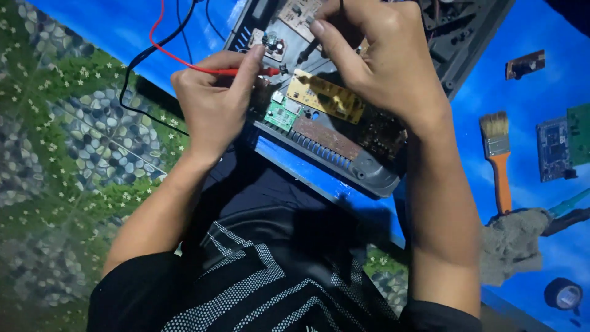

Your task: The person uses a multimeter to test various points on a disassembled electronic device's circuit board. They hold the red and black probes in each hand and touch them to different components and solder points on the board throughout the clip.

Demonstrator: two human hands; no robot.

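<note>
- Left hand (212, 101): fingers closed around a red probe (236, 72), held level with its tip pointing right, at the open device.
- Red lead (161, 43): runs from the probe up and out past the far edge.
- Right hand (375, 58): fingers pinched shut on a black probe (308, 50), tip angled down-left toward the small boards; the hand covers the middle of the device.
- Open grey device casing (369, 175): lies on the blue tabletop (541, 24), centre of the scene, its near rounded edge just beyond the person's lap.
- Boards inside the casing: a yellow board (326, 97), a small green board (281, 115) to its left, a brown strip board (326, 138) nearer, and a small round-cornered board (269, 44) at the far left (close to both probe tips).
- Black lead (132, 86): loops over the pebble-patterned floor covering (67, 154) at left.
- Right of the casing, well apart from it: an orange-handled paintbrush (499, 160), a blue circuit board (555, 149), a green board (579, 132) at the frame edge, and a small dark board (525, 64) farther off.
- Near right: a grey rag (513, 246) and a roll of black tape (562, 294).
</note>
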